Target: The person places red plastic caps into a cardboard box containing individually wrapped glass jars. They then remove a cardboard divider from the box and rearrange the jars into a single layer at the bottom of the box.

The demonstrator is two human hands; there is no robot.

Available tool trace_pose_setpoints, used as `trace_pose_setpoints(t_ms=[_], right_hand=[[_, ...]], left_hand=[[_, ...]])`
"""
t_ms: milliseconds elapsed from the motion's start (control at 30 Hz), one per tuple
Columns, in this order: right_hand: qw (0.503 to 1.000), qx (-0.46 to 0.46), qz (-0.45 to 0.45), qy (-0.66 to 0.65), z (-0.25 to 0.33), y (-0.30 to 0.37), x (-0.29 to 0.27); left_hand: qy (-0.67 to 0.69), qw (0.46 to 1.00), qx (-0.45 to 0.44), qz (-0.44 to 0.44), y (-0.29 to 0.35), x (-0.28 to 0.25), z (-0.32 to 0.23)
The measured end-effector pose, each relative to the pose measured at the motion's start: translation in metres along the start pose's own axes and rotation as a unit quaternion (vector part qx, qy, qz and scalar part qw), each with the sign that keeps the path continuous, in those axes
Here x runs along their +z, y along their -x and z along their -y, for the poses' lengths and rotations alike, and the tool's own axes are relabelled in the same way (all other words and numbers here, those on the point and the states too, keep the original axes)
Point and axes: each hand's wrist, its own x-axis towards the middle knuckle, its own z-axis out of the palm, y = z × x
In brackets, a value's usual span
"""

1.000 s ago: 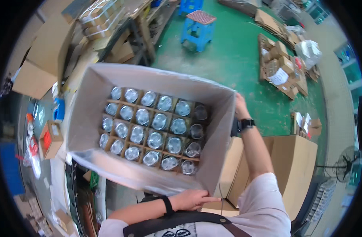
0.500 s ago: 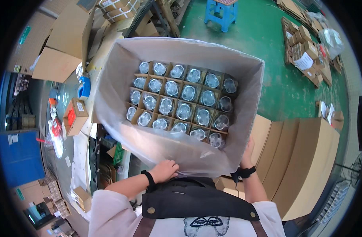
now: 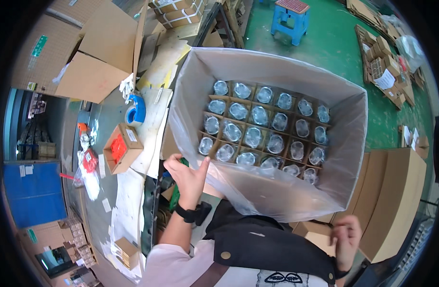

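A large carton point(image 3: 277, 189) lined with clear plastic film stands before me. Inside it, cardboard dividers point(image 3: 289, 129) form a grid of cells, each with a clear, film-wrapped drinking glass point(image 3: 253, 137) or similar round vessel. My left hand point(image 3: 188, 178) is at the carton's near left corner, thumb and fingers spread, beside the loose liner; whether it touches the film is unclear. Off the carton's near right corner, my right hand point(image 3: 347, 239) hovers with loosely bent fingers and nothing visible in it.
Left is a workbench point(image 3: 128, 201) with a blue tape dispenser point(image 3: 135, 113), a small box holding something red point(image 3: 117, 148) and open cardboard point(image 3: 92, 76). Large folded cartons point(image 3: 396, 196) stand at right. Farther off are a blue stool point(image 3: 290, 21) and a loaded pallet point(image 3: 382, 64).
The carton and surroundings have shifted rightward in view. My left hand has moved from the near edge to the near left corner and spread. My right hand has let go of the carton's right side.
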Motion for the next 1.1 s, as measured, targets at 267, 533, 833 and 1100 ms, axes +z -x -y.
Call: trace_pose_setpoints(t_ms=[267, 533, 833, 1100], right_hand=[[0.797, -0.232, 0.492, 0.262, -0.067, -0.127, 0.284], [0.718, 0.007, 0.665, 0.203, 0.012, -0.186, 0.278], [0.711, -0.11, 0.53, 0.449, -0.106, -0.135, 0.297], [0.641, 0.064, 0.68, 0.35, -0.161, -0.138, 0.294]], left_hand=[[0.305, 0.919, -0.213, 0.13, 0.001, -0.013, 0.089], [0.326, 0.921, -0.204, 0.057, -0.03, -0.05, 0.135], [0.474, 0.829, -0.234, 0.18, -0.016, 0.001, 0.168], [0.297, 0.909, -0.29, 0.045, -0.023, -0.04, 0.157]])
